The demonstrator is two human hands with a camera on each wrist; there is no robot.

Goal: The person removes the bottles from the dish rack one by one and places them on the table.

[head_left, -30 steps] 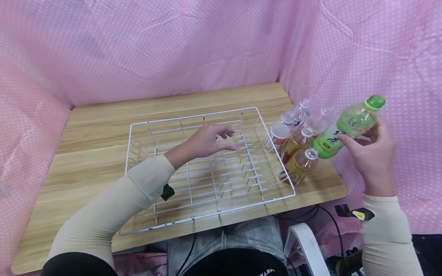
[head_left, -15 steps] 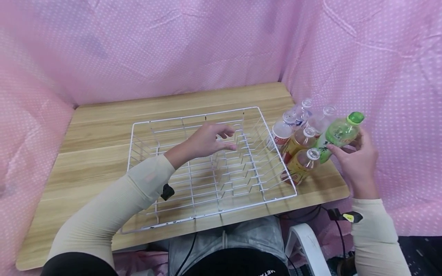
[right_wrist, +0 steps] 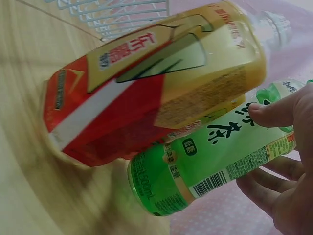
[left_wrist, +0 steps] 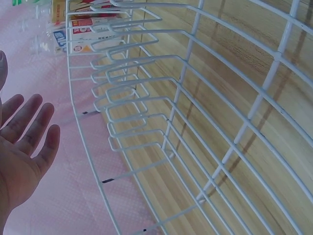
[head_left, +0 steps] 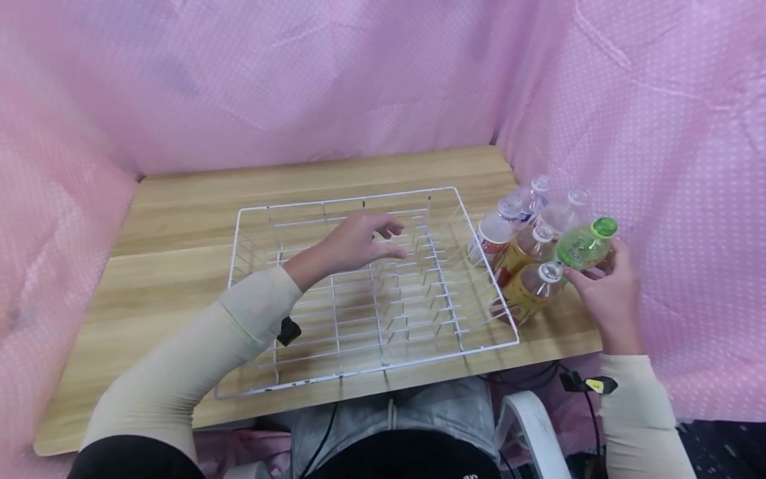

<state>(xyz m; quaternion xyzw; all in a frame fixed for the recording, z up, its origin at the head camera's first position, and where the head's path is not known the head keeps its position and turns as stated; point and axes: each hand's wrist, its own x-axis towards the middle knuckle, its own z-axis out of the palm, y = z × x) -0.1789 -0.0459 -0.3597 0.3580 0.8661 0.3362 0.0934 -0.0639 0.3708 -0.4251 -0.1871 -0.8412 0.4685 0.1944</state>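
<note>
My right hand (head_left: pixel 613 293) grips a green tea bottle (head_left: pixel 580 249) with a green cap, at the right end of the table. In the right wrist view the thumb lies across the bottle's label (right_wrist: pixel 215 147) and the fingers are behind it. The bottle stands close against a yellow-and-red-labelled drink bottle (head_left: pixel 523 299), which has no cap. My left hand (head_left: pixel 362 243) hovers over a white wire dish rack (head_left: pixel 387 366), fingers loosely bent and holding nothing. In the left wrist view, this hand (left_wrist: pixel 24 152) is apart from the wires.
Several uncapped bottles cluster beside the rack's right side, among them another yellow-labelled bottle (head_left: pixel 526 246) and a clear bottle (head_left: pixel 493 233) with a red-and-white label. Pink dotted cloth (head_left: pixel 311 80) hangs behind and beside the wooden table (head_left: pixel 179 253). A white chair arm (head_left: pixel 532 426) is below the front edge.
The green tea bottle has come down and left in my right hand, from tilted above the other bottles to nearly upright among them. My left hand has stayed in place.
</note>
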